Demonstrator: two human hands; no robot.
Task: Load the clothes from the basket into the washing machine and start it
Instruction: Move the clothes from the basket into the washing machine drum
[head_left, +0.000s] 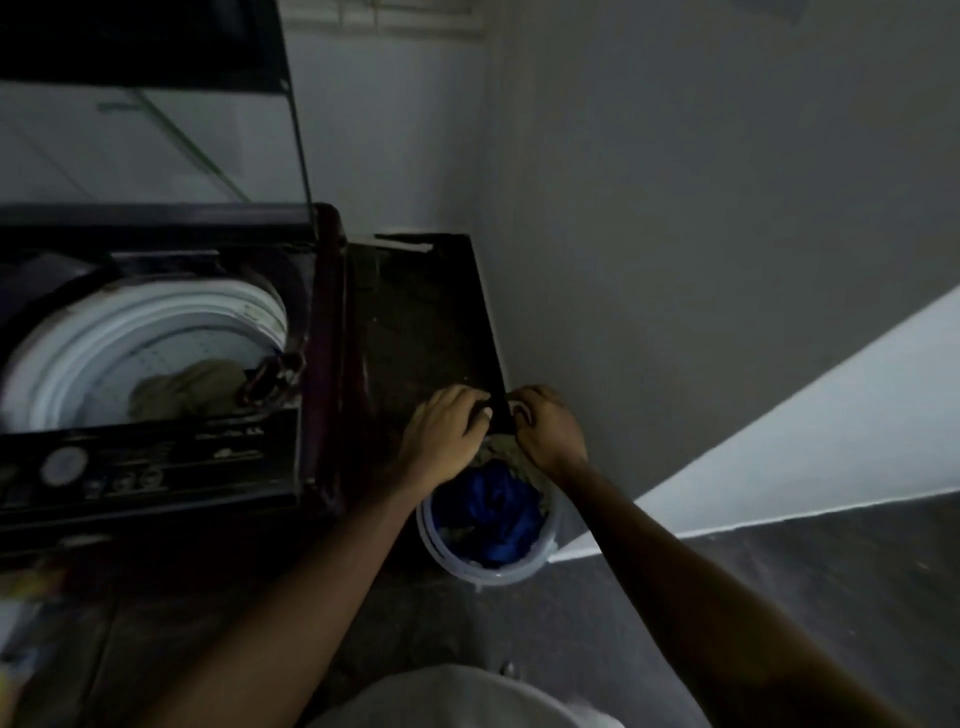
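Dim laundry corner, dark floor (779, 597): basket (519, 570) just below fingers (467, 402); left hand (447, 431), right hand (548, 428) curled, pinching dark garment (501, 415) between them; open washing machine (156, 467) leftward of fingers, left hand nearer

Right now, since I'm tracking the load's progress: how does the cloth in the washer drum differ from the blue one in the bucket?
The drum cloth is beige; the blue cloth is vivid blue. The drum cloth lies inside the washing machine; the blue cloth sits in the bucket on the floor. Both lie crumpled.
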